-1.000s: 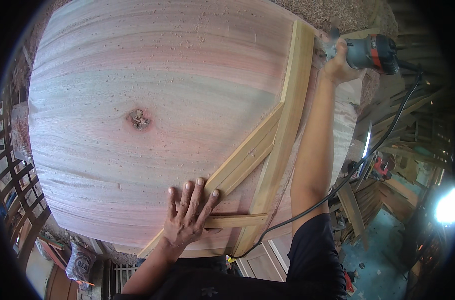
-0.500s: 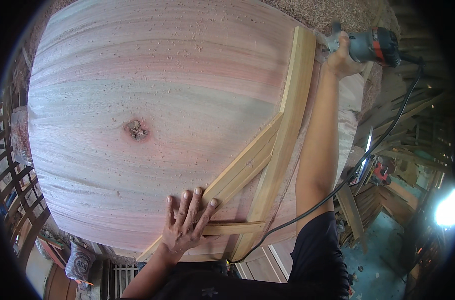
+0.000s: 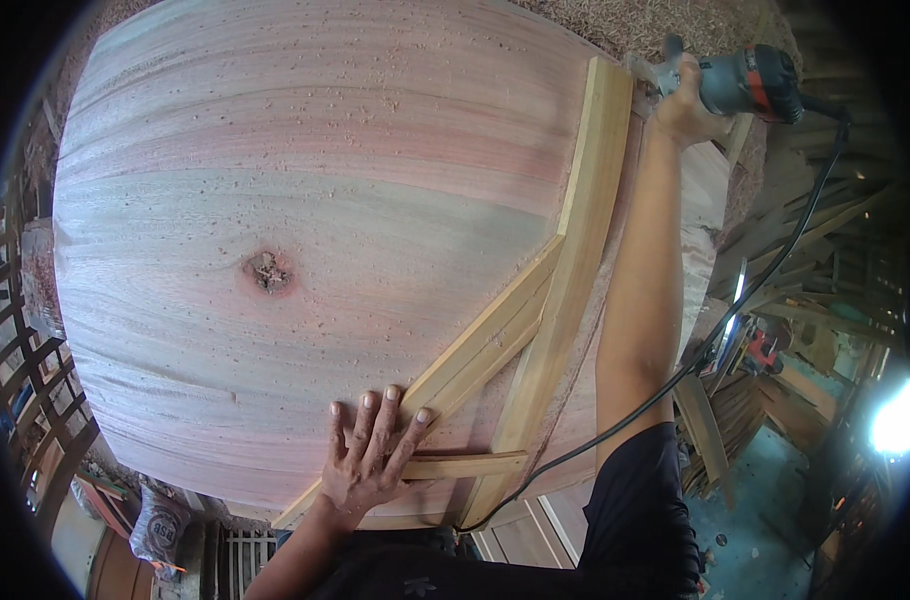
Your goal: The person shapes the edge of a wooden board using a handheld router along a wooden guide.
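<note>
A wide, pinkish-grey wooden slab [image 3: 305, 200] with a dark knot hole fills most of the view. On its right part lies a pale wooden guide frame [image 3: 575, 260] made of a long straight strip, a diagonal slat and a short crosspiece. My left hand [image 3: 367, 465] rests with fingers spread on the lower end of the diagonal slat and the slab beside it. Stretched out to the far right, my right hand [image 3: 687, 112] is closed around a grey power router [image 3: 735, 84] with an orange band. The router sits just right of the long strip's far end; its bit is hidden.
A black power cord [image 3: 727, 320] runs from the router down across my right upper arm to the near edge. Wood shavings [image 3: 665, 22] cover the ground beyond the slab. Offcut boards [image 3: 710, 425] lie at the right; a stuffed plastic bag [image 3: 158, 527] stands at the lower left.
The view has shifted very slightly. Both hands keep their grip and place, and the router stays near the strip's far end with barely any visible movement.
</note>
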Demonstrator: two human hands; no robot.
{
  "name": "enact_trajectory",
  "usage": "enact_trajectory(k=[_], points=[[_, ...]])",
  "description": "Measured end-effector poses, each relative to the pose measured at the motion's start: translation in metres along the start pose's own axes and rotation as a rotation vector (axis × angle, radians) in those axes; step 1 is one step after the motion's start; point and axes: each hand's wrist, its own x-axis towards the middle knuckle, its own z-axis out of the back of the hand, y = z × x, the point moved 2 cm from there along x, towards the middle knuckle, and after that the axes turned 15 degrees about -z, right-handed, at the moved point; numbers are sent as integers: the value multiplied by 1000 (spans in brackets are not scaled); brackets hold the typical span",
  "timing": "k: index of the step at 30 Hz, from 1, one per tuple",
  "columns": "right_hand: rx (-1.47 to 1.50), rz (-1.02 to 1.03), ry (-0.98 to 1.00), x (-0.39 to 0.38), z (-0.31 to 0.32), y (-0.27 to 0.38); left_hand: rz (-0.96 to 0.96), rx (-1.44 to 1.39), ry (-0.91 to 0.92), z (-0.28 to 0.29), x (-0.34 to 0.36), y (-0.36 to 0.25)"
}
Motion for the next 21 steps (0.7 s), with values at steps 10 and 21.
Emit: enact_trajectory(k=[10,21], points=[[-7,21,1,6,-6,0,0,-2,-1,1,0,-3],[28,53,-11,15,-11,-5,28,-58,-35,0,-1,-3]])
